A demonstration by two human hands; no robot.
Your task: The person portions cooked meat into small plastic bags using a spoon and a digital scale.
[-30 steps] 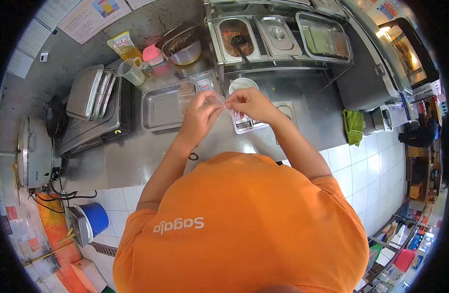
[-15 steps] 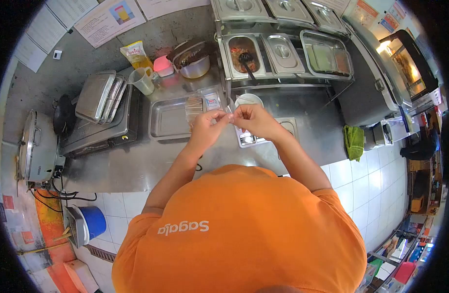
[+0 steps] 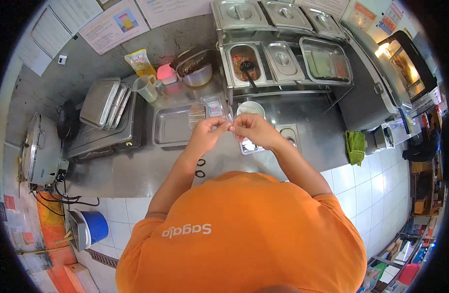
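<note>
Above the steel counter, my left hand (image 3: pixel 208 132) and my right hand (image 3: pixel 255 130) meet fingertip to fingertip, both pinched closed. Between them a thin, see-through piece sticks up, apparently a small clear plastic bag (image 3: pixel 229 117); most of it is hidden by the fingers. Just beyond my right hand stands a white bowl (image 3: pixel 251 107). A white kitchen scale (image 3: pixel 249 147) shows partly under that hand. Beside my left hand lies a shallow metal tray (image 3: pixel 162 131), with clear packets (image 3: pixel 197 116) at its right end.
Two black rings (image 3: pixel 200 168) lie near the counter's front edge. A jug (image 3: pixel 145 89) and a brown-smeared tub (image 3: pixel 197 74) stand at the back. Lidded pans and a pan of red food (image 3: pixel 237 58) sit on the rack. A green cloth (image 3: pixel 355 146) hangs at right.
The view has shifted slightly, so the counter sits a little lower and the black rings now show. My hands stay pinched together at nearly the same spot.
</note>
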